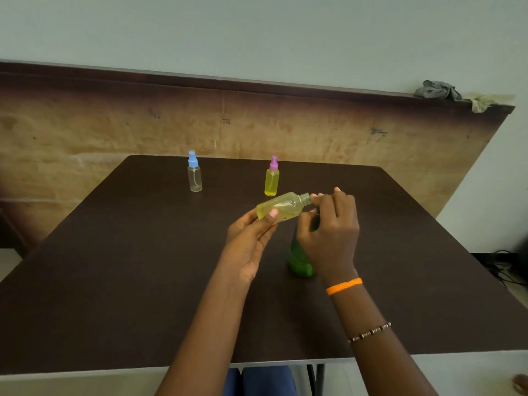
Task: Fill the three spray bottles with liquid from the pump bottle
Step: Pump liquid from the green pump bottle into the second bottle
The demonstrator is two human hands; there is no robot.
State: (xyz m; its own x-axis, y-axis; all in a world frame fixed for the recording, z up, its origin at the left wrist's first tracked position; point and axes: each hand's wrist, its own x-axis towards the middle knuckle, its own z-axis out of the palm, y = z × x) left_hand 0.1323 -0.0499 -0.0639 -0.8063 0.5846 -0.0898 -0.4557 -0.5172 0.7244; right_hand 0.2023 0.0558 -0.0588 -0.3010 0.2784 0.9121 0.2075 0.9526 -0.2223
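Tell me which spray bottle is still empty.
The blue-capped bottle at the table's far left: it is clear, while the pink-capped bottle and the held uncapped bottle hold yellow liquid.

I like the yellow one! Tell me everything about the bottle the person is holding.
The held bottle is small, clear plastic, holding yellow liquid with bubbles. Its spray top is off, showing a bare threaded neck. It lies tilted almost sideways above the table, neck toward the right. The left hand grips its base end; the right hand has fingertips at the neck.
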